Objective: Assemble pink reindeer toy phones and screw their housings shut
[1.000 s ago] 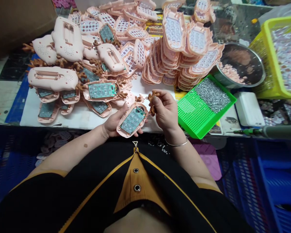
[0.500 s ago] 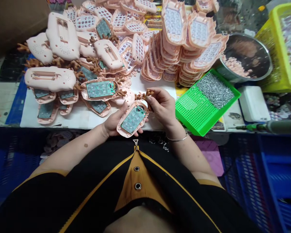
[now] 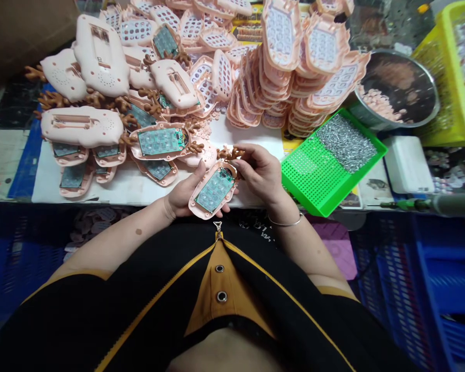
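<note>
Held specimen: an oval, pale-pink plastic half-shell [image 3: 198, 210], open side up, screw posts round its rim, fitted with a rectangular green circuit board [image 3: 216, 189], surface cloudy. Position: tilted over the near edge of the table [image 3: 8, 139], around mid-width. Left hand [image 3: 184, 191] half curled beneath it, thumb along the left rim, fingertips emerging on the right. Right hand [image 3: 261, 173] pinched, thumb and forefinger closed on a brown, branching, antler-shaped piece [image 3: 238, 153] at the shell's far end. Obscured: shell underside, by the left palm; most of the right-hand grip, by its own fingers. Contact between antler piece and shell cannot be made out. Yellow plastic basket [image 3: 434, 85] cut off at right. Count: held shell, 1; green perforated tray [image 3: 313, 170], 1, right of the hands, its silver screws [image 3: 346, 144] too many to count; round steel bowl [image 3: 418, 106], 1, farther right, with small pink pieces [image 3: 380, 103], uncounted; pink grid-faced shells [image 3: 282, 31], three stack tops clear; back-up pink shells with battery bays [image 3: 81, 126], three plain at left, others partly covered.
</note>
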`<state>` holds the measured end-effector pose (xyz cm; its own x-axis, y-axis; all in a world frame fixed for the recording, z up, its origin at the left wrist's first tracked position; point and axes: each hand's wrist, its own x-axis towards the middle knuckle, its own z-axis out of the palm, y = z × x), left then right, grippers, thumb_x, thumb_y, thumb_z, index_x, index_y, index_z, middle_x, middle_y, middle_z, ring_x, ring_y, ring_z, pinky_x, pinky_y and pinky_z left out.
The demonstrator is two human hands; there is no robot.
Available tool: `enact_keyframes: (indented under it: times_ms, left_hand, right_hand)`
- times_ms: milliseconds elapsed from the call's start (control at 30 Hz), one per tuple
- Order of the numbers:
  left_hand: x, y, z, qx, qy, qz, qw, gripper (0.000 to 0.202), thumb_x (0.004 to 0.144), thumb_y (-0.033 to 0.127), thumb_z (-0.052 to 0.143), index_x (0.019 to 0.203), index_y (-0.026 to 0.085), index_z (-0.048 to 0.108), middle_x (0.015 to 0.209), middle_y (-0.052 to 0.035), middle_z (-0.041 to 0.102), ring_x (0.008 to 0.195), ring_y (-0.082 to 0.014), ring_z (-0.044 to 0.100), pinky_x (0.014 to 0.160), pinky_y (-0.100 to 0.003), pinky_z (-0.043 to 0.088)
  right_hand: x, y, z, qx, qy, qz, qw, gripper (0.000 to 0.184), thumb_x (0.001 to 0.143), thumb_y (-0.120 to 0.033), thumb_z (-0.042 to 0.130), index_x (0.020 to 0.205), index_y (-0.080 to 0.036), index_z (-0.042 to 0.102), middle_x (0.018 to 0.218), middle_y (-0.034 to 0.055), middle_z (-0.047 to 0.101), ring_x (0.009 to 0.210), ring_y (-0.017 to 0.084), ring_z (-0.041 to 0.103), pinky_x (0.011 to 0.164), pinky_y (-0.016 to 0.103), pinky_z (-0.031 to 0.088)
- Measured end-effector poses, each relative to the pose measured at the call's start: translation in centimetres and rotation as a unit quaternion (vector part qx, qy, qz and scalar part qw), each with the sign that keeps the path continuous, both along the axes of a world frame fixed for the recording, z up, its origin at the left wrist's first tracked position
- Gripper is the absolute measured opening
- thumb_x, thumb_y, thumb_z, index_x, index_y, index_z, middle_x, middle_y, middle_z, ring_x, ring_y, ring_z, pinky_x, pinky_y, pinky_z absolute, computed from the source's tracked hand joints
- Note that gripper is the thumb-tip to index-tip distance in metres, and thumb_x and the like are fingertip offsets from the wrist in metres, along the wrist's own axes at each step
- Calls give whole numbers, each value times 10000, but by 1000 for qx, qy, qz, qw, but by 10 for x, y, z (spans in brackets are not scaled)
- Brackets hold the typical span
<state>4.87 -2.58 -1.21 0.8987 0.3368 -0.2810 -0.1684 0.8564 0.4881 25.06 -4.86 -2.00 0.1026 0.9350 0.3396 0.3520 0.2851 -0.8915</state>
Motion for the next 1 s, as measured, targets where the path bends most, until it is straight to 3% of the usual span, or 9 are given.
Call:
enact_keyframes:
  times_ms: [267,367,500,667,833,933,1000]
  left_hand:
    - [-2,0,2,-30,10,-31,999,738,1011,659,279,1430,94,506,1065,-210,757,718,-278,763,553,-344,603]
    - [-3,0,1,-26,-2,-36,999,760,1011,666,244,1411,81,519,1061,-215,755,711,-279,761,548,-345,601]
    - [-4,-1,-3,-17,-12,-41,999,769,1010,671,239,1393,76,541,1083,-223,749,745,-284,766,572,-349,607]
    - [-4,-1,-4,2,-12,-56,998,794,999,698,213,1291,78,614,1076,-206,745,766,-258,762,606,-329,611]
    - [-2,-2,-2,20,0,-63,998,790,977,728,270,1340,106,594,1037,-178,745,749,-239,749,597,-307,597]
    - [0,-2,1,31,21,-45,998,727,1002,679,292,1365,119,581,993,-154,745,708,-231,742,580,-301,591]
    - [2,-2,3,27,43,-38,998,723,1026,642,233,1351,104,590,916,-140,740,680,-228,735,559,-291,581]
  right_hand:
    - [1,-4,5,38,-70,59,995,310,866,-516,724,1055,-269,731,833,33,699,742,175,622,763,358,560]
    - [-2,-5,2,-13,35,36,999,354,846,-574,728,1045,-282,717,788,-3,679,667,145,590,679,329,556]
    - [-7,-6,2,-88,195,42,976,435,737,-637,799,949,-268,703,840,-17,708,712,126,633,662,289,565]
    - [-3,-7,6,-128,248,79,957,412,724,-593,830,932,-257,715,761,-38,671,587,81,545,529,226,469]
    - [-2,-7,11,-135,179,95,970,391,788,-577,776,951,-231,694,782,-15,661,654,110,564,599,269,498]
    - [-6,-10,18,-57,17,31,998,256,852,-475,724,915,-230,686,799,14,651,742,153,579,710,335,519]
    - [-8,-11,22,-14,-65,-11,998,184,856,-407,714,892,-229,685,825,31,643,796,172,580,780,368,514]
